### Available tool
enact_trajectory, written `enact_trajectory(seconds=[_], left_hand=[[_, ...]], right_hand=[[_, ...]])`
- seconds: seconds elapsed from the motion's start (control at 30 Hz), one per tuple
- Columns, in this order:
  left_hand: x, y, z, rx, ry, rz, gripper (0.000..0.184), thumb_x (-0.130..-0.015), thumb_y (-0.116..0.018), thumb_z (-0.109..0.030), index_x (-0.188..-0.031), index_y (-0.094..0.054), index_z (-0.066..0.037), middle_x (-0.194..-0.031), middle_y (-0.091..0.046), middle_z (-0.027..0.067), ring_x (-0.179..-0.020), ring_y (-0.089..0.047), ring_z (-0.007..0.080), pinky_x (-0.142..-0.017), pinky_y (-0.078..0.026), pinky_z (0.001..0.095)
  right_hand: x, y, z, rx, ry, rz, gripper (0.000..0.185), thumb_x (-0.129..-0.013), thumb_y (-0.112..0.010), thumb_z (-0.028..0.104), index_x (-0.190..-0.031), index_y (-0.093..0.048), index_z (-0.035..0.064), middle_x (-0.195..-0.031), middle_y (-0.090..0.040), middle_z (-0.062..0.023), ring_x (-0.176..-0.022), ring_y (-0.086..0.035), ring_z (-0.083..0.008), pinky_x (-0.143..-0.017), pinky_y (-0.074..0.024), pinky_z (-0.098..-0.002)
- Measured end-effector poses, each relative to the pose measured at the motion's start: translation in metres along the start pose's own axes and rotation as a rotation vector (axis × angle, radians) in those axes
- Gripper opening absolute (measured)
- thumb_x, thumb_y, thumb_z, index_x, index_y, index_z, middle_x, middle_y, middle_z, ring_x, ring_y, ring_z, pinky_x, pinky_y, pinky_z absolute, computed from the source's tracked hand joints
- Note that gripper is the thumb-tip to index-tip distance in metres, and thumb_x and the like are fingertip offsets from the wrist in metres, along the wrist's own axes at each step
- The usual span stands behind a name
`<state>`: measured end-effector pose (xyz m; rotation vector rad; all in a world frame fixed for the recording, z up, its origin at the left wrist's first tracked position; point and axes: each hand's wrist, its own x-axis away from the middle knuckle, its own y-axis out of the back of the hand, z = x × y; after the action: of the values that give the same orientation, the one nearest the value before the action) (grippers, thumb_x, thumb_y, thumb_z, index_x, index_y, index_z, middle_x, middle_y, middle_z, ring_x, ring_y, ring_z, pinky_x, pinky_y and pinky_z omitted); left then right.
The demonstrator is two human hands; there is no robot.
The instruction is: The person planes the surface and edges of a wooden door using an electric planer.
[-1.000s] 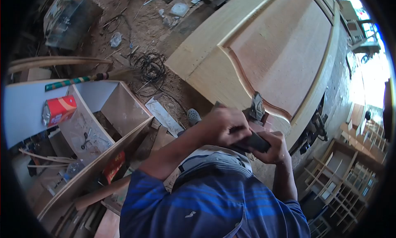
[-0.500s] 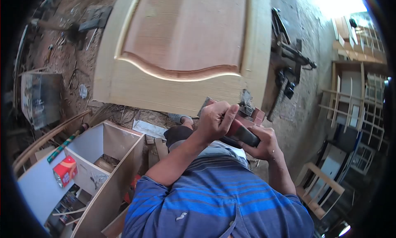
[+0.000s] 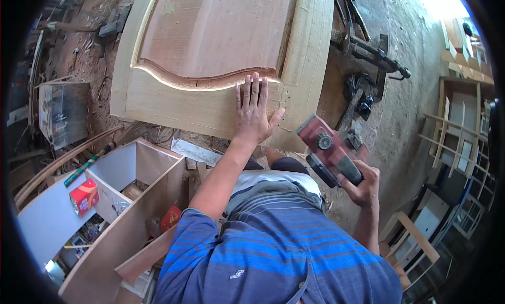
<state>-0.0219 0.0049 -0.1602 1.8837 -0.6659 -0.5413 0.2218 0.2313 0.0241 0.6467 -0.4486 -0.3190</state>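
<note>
Hands, two: my left hand (image 3: pixel 253 117) lies flat, fingers extended, on the panelled door (image 3: pixel 179 105), gripping nothing; my right hand (image 3: pixel 364 184) is wrapped round the handle of a red planer (image 3: pixel 327 142). Door: upper centre; its corner could be gouged, I judge, if my one-handed hold let the planer dip. Wooden cabinet (image 3: pixel 118 233): lower left, blocking that side. Dark metal fixture (image 3: pixel 368 48): upper right, crowding the door's edge. Planer: right of centre, tilted; contact with door, cannot tell. Red tin (image 3: pixel 84 196): lower left.

Single head-height view, forward and down onto the nearby wooden panel (image 3: pixel 218 48).
</note>
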Motion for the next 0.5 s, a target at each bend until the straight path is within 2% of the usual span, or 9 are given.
enact_trajectory(seconds=[0.13,0.3,0.43,0.5], left_hand=[[0.030,0.009,0.026,-0.069,0.070,-0.030,0.099,-0.107,-0.056,-0.061,-0.178,-0.022,-0.002,-0.185,-0.021,0.0233,-0.173,-0.015,0.0404,-0.140,-0.007,0.0596],[0.075,0.035,0.083,-0.134,0.363,-0.189,0.098,-0.107,-0.059,-0.061,-0.176,-0.027,0.000,-0.182,-0.027,0.0262,-0.171,-0.021,0.0439,-0.139,-0.010,0.0607],[0.102,0.051,0.128,-0.071,0.547,-0.294,0.096,-0.108,-0.062,-0.058,-0.174,-0.029,0.004,-0.180,-0.028,0.0321,-0.169,-0.022,0.0474,-0.138,-0.013,0.0622],[0.109,0.057,0.153,-0.180,0.613,-0.269,0.096,-0.108,-0.062,-0.058,-0.172,-0.030,0.006,-0.179,-0.028,0.0338,-0.169,-0.022,0.0484,-0.138,-0.012,0.0630]], right_hand=[[-0.036,-0.002,0.010,-0.014,0.093,0.070,0.034,-0.081,-0.086,0.025,-0.104,-0.081,-0.0004,-0.076,-0.073,-0.0142,-0.067,-0.074,-0.0221,-0.068,-0.0580,-0.0367],[-0.074,-0.008,0.020,0.017,0.134,0.128,0.035,-0.082,-0.087,0.026,-0.104,-0.079,-0.0001,-0.076,-0.071,-0.0166,-0.067,-0.073,-0.0259,-0.068,-0.0573,-0.0394],[-0.063,-0.008,0.025,0.038,0.126,0.061,0.035,-0.083,-0.087,0.025,-0.104,-0.077,-0.0011,-0.075,-0.071,-0.0164,-0.067,-0.073,-0.0261,-0.067,-0.0565,-0.0398],[-0.048,-0.008,0.026,0.039,0.082,0.027,0.034,-0.084,-0.086,0.024,-0.104,-0.077,-0.0015,-0.076,-0.072,-0.0163,-0.068,-0.073,-0.0251,-0.068,-0.0567,-0.0394]])
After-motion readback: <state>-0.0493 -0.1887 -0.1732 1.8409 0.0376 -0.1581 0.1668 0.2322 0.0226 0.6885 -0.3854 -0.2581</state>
